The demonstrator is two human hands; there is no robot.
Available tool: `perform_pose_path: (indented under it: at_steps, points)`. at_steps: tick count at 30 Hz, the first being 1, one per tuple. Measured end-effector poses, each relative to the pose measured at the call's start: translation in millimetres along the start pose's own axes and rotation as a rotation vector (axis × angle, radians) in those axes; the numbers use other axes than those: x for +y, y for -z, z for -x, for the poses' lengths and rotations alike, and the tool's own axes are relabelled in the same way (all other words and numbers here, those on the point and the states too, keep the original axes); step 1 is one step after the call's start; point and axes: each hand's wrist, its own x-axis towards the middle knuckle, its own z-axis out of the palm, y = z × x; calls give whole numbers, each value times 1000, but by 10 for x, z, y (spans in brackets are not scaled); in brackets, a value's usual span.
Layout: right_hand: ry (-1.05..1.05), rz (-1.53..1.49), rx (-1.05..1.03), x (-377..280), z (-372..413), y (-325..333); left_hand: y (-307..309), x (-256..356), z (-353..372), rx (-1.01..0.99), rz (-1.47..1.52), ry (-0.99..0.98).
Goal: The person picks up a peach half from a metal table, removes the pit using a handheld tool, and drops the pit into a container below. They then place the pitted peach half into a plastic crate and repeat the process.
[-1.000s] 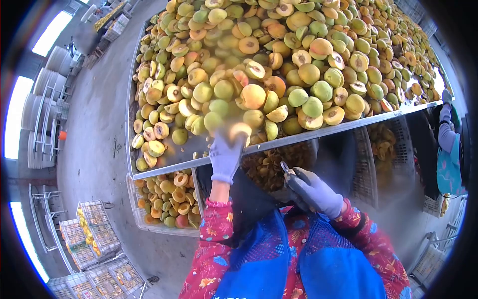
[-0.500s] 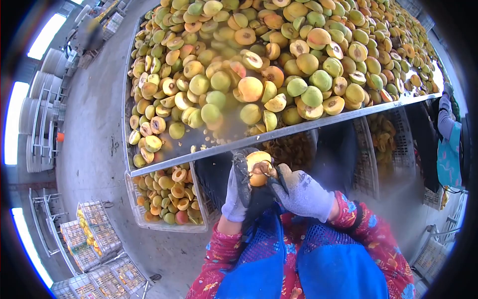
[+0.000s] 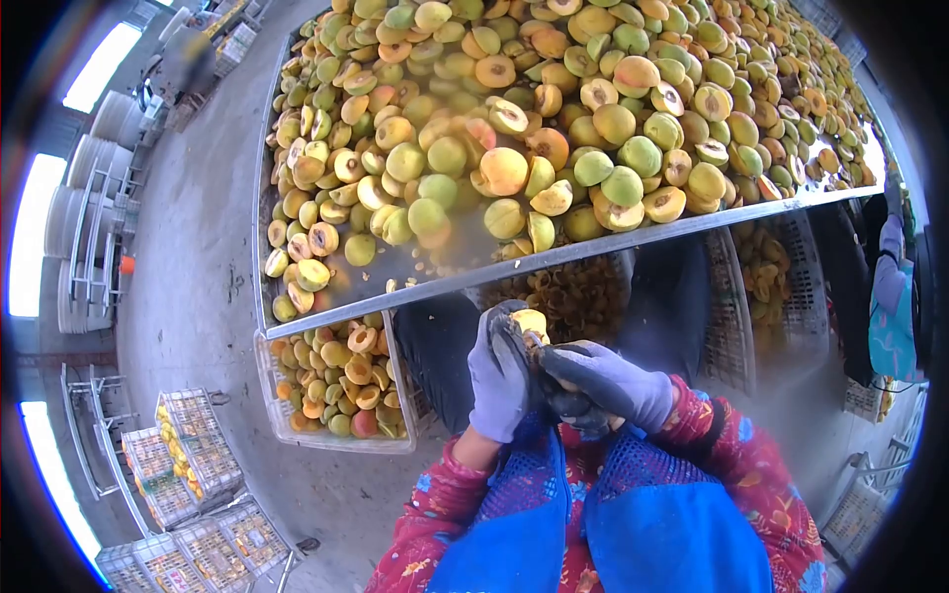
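My left hand (image 3: pixel 499 371), in a grey glove with dark fingertips, is wrapped round a cut yellow peach (image 3: pixel 530 322) in front of my apron. My right hand (image 3: pixel 608 381), gloved the same way, is closed against the near side of the peach. A small glint shows between its fingertips and the fruit, but what it grips is mostly hidden. Just beyond both hands runs the metal edge of a table (image 3: pixel 435 293), heaped with halved and whole peaches (image 3: pixel 504 171).
Below the table's left corner stands a white crate (image 3: pixel 341 443) of peach halves. Another crate (image 3: pixel 727 316) is under the right side, near a heap of scraps (image 3: pixel 563 296). Stacked crates (image 3: pixel 198 445) stand on the left floor. A co-worker's sleeve (image 3: pixel 890 262) shows far right.
Both hands have turned and come closer together round the peach, which is now more covered. My right hand's fingers have curled in lower. The view has shifted slightly.
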Motion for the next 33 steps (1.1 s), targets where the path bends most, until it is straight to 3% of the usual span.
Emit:
perform_pose_path:
  at_steps: [2, 7, 10, 14, 15, 17, 19, 21, 22, 24, 27, 30, 33]
  points:
    - [-22, -87, -10, 39, -1, 14, -8, -169, -25, -55, 177, 158]
    - [-151, -434, -331, 166, -53, 285, 9, -76, 56, -57, -249, -181]
    - [-319, -687, -510, 192, -113, 336, 32, -137, -23, -310, 131, -67]
    - [-231, -657, -415, 195, -95, 204, -30, -141, 81, -242, 421, 134]
    - [-170, -635, -432, 200, -121, 187, -82, -94, 109, -109, 562, 164]
    - [-96, -687, -580, 159, -136, 199, -51, -198, 114, 76, 339, 112]
    - [-14, -800, -695, 81, -80, 228, 203, -773, 198, 284, -249, -36]
    - [53, -757, -583, 7, -60, 346, 838, -1037, 150, 459, -361, 26]
    - [39, -767, -572, -3, -90, 411, 1081, -841, 69, 506, 8, 202]
    - [-39, -778, -533, 40, -150, 496, 1372, -656, 47, 556, -1285, 233]
    - [-94, -666, -444, 86, -226, 504, 1298, -268, -434, 381, -1158, 298]
    - [-76, -481, -317, 40, -176, 437, 805, -362, -1088, 234, -1000, 15]
    - [11, -273, -147, -46, -17, 337, 458, -577, -1626, 52, -1099, -17]
